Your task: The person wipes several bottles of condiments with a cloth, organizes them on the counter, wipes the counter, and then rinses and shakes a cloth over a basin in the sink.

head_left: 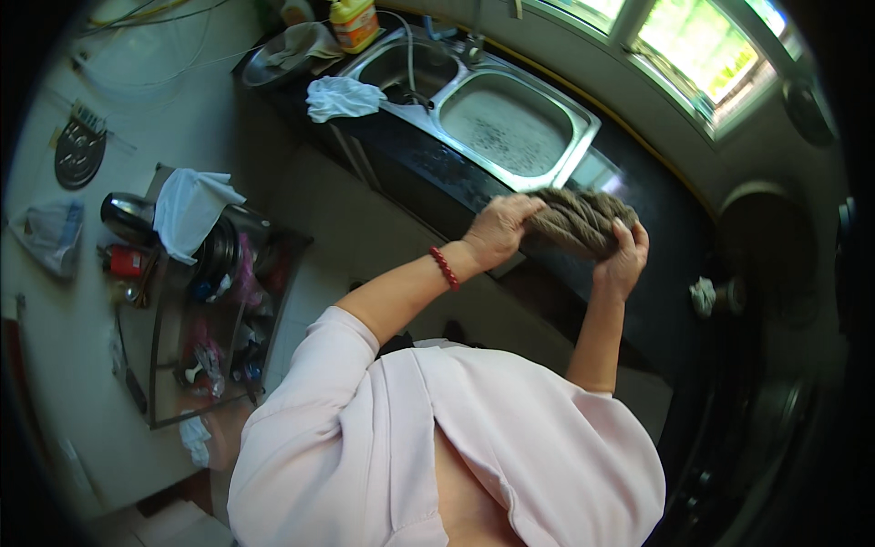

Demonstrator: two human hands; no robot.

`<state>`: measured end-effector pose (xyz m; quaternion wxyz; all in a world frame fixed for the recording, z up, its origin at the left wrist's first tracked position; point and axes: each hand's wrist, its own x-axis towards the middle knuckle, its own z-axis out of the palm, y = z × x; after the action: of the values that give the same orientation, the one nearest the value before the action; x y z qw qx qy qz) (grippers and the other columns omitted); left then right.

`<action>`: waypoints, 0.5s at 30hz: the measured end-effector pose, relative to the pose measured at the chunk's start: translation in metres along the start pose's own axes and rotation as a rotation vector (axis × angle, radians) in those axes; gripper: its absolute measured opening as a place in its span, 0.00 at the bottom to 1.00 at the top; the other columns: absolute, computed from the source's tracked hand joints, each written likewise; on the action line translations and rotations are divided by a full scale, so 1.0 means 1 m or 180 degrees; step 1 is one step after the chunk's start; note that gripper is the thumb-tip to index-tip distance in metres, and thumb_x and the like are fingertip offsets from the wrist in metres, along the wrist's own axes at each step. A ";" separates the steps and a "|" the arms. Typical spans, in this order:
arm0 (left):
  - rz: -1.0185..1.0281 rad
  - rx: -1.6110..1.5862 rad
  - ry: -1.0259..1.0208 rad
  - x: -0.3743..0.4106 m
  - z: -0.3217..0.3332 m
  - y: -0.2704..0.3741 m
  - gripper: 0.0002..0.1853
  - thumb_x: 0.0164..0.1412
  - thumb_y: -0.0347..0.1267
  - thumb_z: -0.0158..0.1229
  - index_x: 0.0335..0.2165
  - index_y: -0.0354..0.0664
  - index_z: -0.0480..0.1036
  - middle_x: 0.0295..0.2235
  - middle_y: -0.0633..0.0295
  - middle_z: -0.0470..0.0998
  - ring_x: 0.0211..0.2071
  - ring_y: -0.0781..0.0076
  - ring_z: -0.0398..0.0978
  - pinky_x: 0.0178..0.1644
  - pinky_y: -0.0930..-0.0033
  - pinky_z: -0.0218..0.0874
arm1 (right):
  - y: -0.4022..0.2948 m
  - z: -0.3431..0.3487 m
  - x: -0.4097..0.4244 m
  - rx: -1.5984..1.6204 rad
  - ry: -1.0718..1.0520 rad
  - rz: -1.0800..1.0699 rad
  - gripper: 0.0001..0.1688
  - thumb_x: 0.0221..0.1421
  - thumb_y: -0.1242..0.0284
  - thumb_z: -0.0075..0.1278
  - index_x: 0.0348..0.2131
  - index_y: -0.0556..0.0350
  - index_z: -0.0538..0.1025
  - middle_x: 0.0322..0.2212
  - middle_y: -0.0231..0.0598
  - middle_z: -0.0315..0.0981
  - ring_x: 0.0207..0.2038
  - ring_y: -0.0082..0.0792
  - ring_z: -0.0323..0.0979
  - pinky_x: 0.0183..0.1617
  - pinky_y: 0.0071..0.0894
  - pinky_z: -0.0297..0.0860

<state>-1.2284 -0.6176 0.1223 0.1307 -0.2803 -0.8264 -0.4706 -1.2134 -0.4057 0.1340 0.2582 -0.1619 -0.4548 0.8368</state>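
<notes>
A bunched brown cloth is stretched between my two hands, above the black countertop and just in front of the sink. My left hand, below a red bead bracelet, grips the cloth's left end. At the other end my right hand holds on, its thumb pressed over the folds. Beyond the cloth is the larger basin of a steel double sink, its bottom wet or speckled. What lies directly under the cloth is hidden.
A white cloth hangs over the counter edge by the smaller basin. Behind it stand a yellow detergent bottle and a metal bowl. To the left, a metal rack holds several items under another white cloth.
</notes>
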 end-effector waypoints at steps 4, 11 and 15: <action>-0.0589 -0.0999 -0.0091 0.013 -0.001 -0.006 0.13 0.52 0.20 0.52 0.39 0.37 0.71 0.34 0.51 0.76 0.37 0.59 0.75 0.41 0.68 0.65 | 0.008 0.003 0.009 -0.0021 -0.0105 0.0115 0.19 0.45 0.85 0.51 0.40 0.61 0.68 0.36 0.39 0.69 0.38 0.32 0.70 0.46 0.31 0.69; 0.0025 -0.0358 -0.0167 0.032 -0.011 -0.036 0.18 0.48 0.24 0.55 0.42 0.36 0.70 0.46 0.45 0.69 0.49 0.53 0.67 0.54 0.59 0.57 | 0.014 0.037 0.041 -0.0655 0.0012 -0.0775 0.17 0.47 0.80 0.52 0.40 0.61 0.70 0.36 0.40 0.70 0.38 0.33 0.71 0.45 0.30 0.69; 0.0022 -0.0098 -0.0458 0.020 -0.027 -0.082 0.22 0.47 0.26 0.56 0.44 0.34 0.68 0.47 0.40 0.65 0.49 0.47 0.65 0.54 0.58 0.57 | 0.033 0.039 0.080 -0.4253 -0.0312 -0.1138 0.17 0.49 0.71 0.54 0.40 0.61 0.74 0.36 0.46 0.73 0.38 0.39 0.72 0.45 0.34 0.68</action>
<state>-1.2938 -0.6662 0.0884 0.0682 -0.3183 -0.8253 -0.4614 -1.3077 -0.4001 0.1242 0.2163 -0.1709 -0.9034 0.3284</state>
